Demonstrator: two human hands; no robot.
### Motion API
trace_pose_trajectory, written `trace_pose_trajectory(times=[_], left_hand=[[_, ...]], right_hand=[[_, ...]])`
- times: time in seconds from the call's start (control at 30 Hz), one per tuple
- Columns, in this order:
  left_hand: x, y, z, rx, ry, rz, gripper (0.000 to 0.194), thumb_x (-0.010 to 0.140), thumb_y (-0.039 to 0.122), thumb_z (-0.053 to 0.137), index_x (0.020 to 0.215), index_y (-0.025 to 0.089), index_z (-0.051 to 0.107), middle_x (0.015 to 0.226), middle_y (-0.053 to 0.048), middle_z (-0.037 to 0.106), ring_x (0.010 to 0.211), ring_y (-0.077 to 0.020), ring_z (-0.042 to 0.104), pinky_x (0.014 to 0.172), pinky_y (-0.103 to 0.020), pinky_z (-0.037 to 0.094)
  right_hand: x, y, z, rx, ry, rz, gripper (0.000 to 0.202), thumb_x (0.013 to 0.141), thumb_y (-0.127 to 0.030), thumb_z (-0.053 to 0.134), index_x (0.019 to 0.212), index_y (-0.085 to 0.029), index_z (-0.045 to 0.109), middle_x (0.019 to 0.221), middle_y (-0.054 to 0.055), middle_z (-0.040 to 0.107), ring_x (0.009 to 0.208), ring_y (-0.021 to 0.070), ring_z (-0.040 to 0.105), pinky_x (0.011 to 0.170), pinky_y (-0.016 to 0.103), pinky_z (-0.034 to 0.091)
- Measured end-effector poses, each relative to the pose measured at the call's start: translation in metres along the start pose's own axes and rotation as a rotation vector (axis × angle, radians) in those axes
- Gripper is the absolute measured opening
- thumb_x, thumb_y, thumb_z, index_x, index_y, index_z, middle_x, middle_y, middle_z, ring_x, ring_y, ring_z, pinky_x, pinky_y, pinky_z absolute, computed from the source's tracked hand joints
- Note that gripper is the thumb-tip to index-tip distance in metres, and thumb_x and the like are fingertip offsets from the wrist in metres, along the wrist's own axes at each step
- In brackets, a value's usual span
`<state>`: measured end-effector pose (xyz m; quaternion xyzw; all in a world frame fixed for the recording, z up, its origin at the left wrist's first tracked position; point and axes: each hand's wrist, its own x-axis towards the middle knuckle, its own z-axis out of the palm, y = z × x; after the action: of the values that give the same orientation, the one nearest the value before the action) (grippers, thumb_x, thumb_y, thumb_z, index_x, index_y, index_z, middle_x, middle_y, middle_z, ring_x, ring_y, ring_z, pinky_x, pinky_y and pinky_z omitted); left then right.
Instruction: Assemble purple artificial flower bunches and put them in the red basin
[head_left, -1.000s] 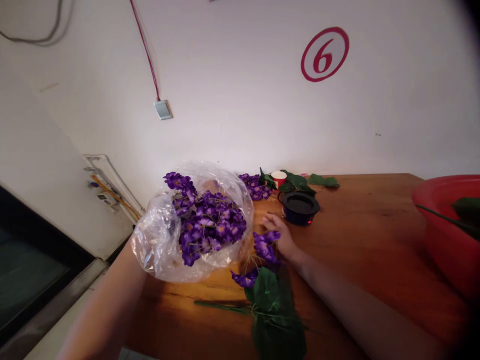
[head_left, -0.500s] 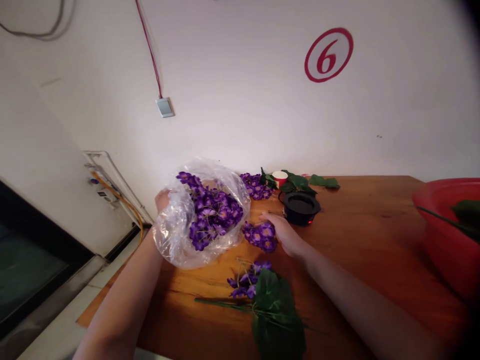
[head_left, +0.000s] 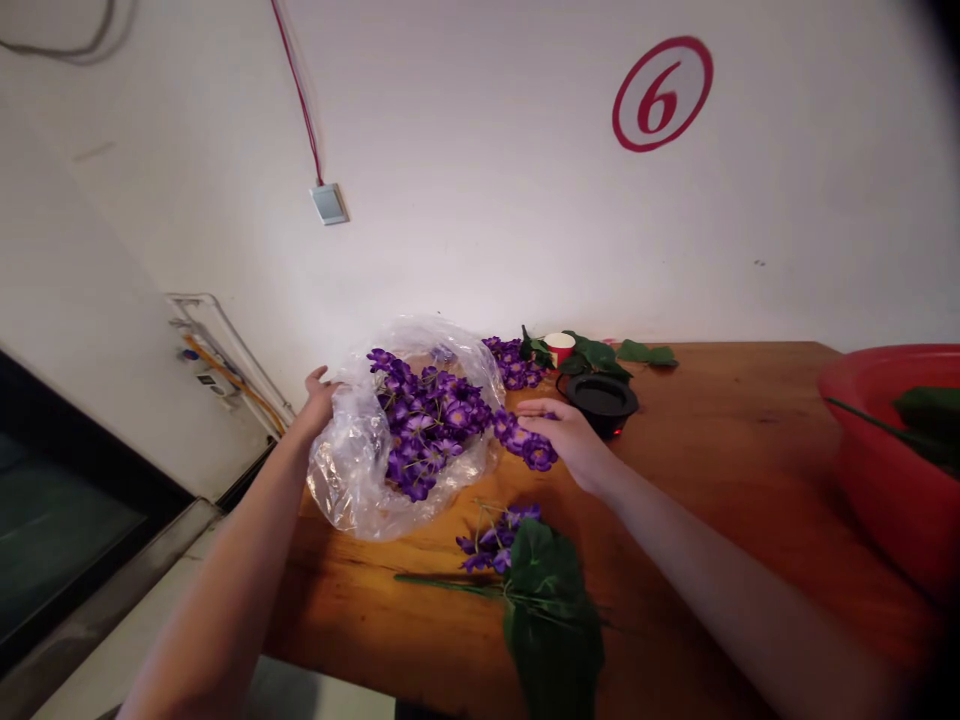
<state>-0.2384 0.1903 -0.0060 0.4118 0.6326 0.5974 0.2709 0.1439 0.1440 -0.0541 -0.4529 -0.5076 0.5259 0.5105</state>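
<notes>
A clear plastic bag (head_left: 341,490) lies on its side with its mouth toward me, full of purple artificial flowers (head_left: 431,425). At the bag's upper left edge is my left hand (head_left: 321,402), its visible fingers apart and touching the plastic; part of it is hidden. My right hand (head_left: 570,437) has its fingers over a small cluster of purple flowers (head_left: 538,452) and holds it beside the bag's mouth. In front lie a loose purple flower sprig (head_left: 491,545) and a large green leaf bunch (head_left: 551,600) with a long stem.
Behind my right hand stands a black round pot-like device (head_left: 600,395) with a red light. A red-and-white cup (head_left: 559,346), more purple flowers (head_left: 514,365) and green leaves (head_left: 649,354) lie by the wall. A red basin (head_left: 885,450) with greenery sits at the right.
My right hand has turned palm down over the flower cluster, and the cluster has risen slightly toward the bag. My left hand's fingers now show spread at the bag's edge.
</notes>
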Motion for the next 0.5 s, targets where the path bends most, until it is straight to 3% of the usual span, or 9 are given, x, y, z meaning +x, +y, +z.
trace_pose_trajectory(times=[0.17, 0.33, 0.43, 0.5], left_hand=[[-0.014, 0.001, -0.019, -0.08, 0.06, 0.06, 0.068, 0.07, 0.032, 0.068, 0.131, 0.025, 0.038, 0.098, -0.003, 0.061, 0.082, -0.0169, 0.062, 0.069, -0.025, 0.049], [-0.056, 0.006, -0.024, -0.18, -0.164, 0.162, 0.061, 0.079, 0.054, 0.06, 0.132, 0.029, 0.047, 0.122, -0.006, 0.061, 0.101, -0.0225, 0.063, 0.083, -0.032, 0.052], [-0.084, -0.002, -0.028, -0.142, -0.253, 0.35, 0.064, 0.082, 0.061, 0.055, 0.135, 0.026, 0.048, 0.144, -0.007, 0.046, 0.131, -0.0271, 0.045, 0.109, -0.038, 0.038], [-0.104, -0.012, -0.036, -0.079, -0.221, 0.5, 0.071, 0.079, 0.066, 0.056, 0.136, 0.026, 0.047, 0.152, -0.006, 0.037, 0.141, -0.0292, 0.03, 0.118, -0.042, 0.024]], right_hand=[[-0.017, -0.022, -0.008, 0.201, 0.034, 0.073, 0.031, 0.062, -0.032, 0.078, 0.09, -0.019, 0.073, 0.087, 0.004, 0.074, 0.078, 0.0195, 0.067, 0.069, 0.03, 0.05], [-0.049, -0.023, -0.023, 0.319, 0.1, 0.183, 0.021, 0.062, -0.024, 0.075, 0.082, -0.019, 0.073, 0.092, 0.004, 0.074, 0.08, 0.0195, 0.067, 0.065, 0.027, 0.052], [-0.068, -0.02, -0.04, 0.358, 0.122, 0.232, 0.019, 0.068, -0.025, 0.07, 0.086, -0.02, 0.073, 0.093, 0.005, 0.075, 0.079, 0.0204, 0.068, 0.062, 0.028, 0.053], [-0.078, -0.019, -0.054, 0.409, 0.139, 0.269, 0.016, 0.074, -0.028, 0.068, 0.087, -0.021, 0.073, 0.095, 0.007, 0.075, 0.078, 0.0209, 0.069, 0.062, 0.029, 0.055]])
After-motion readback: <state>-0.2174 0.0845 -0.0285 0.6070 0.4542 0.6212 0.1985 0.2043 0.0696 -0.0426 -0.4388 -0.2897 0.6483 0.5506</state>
